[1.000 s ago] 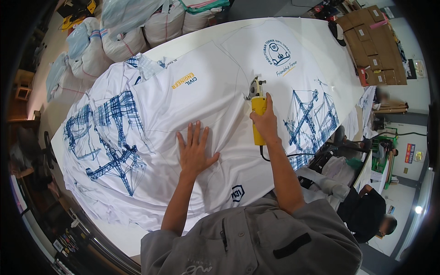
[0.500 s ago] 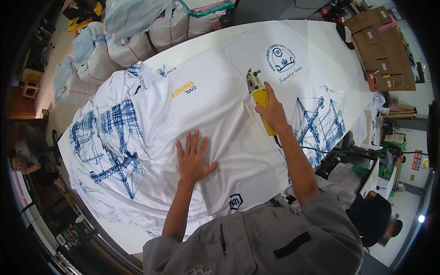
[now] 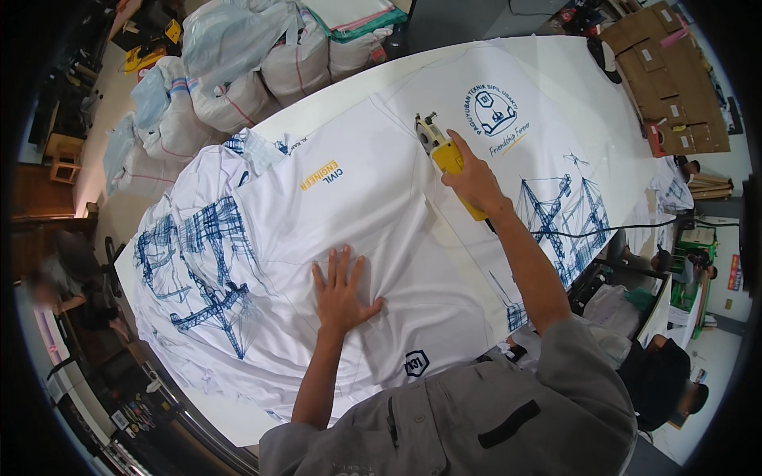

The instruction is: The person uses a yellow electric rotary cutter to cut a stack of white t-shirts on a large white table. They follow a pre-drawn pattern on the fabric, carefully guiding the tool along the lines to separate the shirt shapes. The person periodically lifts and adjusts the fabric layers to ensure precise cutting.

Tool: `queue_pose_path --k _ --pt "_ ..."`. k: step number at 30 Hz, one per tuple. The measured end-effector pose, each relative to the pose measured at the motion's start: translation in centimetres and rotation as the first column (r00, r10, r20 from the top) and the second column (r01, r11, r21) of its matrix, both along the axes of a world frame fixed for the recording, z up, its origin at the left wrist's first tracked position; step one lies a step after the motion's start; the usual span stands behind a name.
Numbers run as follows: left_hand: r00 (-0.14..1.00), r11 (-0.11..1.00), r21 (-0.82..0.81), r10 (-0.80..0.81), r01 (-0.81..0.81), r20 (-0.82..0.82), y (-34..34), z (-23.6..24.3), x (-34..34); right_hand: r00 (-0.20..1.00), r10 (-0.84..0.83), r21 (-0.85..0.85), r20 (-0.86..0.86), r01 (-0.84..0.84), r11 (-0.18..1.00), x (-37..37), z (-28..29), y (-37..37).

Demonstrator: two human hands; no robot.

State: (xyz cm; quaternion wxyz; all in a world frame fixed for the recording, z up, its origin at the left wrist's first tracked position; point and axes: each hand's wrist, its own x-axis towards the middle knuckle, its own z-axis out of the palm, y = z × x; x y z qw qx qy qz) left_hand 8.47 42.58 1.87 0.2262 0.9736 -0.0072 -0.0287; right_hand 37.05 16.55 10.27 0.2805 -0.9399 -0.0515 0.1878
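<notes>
My right hand is wrapped round the yellow body of an electric rotary cloth cutter. Its metal blade head points away from me and sits on white printed fabric, by a thin outline near the far edge of the cloth. Behind the blade a slit runs back towards me, with the cloth parted and the pale table showing along it. My left hand lies flat on the fabric to the left, fingers spread. Blue crane drawings and a round emblem are printed on the cloth.
From the cutter a black cord trails off to the right. Rumpled fabric heaps at the table's left side. Stuffed sacks stand beyond the far left edge, and brown cardboard is at the far right. Other people are at right and left.
The cutter in my right hand has moved slightly farther away and left along the cloth, lengthening the slit. My left hand stays flat on the fabric. The whole view has shifted a little.
</notes>
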Motion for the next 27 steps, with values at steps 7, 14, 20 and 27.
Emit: queue_pose_path --k 7,14,20,27 --pt "1.000 1.000 -0.003 0.005 -0.005 -0.025 -0.1 0.3 0.1 0.997 0.056 -0.041 -0.043 -0.058 0.998 3.1 0.3 1.7" --pt "0.998 0.999 -0.031 -0.016 0.014 -0.054 0.2 -0.1 0.0 0.994 0.099 -0.074 -0.039 -0.102 0.992 6.0 0.2 3.9" --pt "0.999 1.000 -0.013 -0.014 0.014 -0.031 0.1 -0.2 -0.1 0.989 0.103 -0.068 -0.109 -0.111 0.991 7.7 1.3 6.6" --pt "1.000 1.000 0.014 -0.019 0.019 0.005 0.3 -0.9 -1.0 0.986 0.164 -0.022 -0.024 -0.165 0.986 10.8 -0.7 9.5"
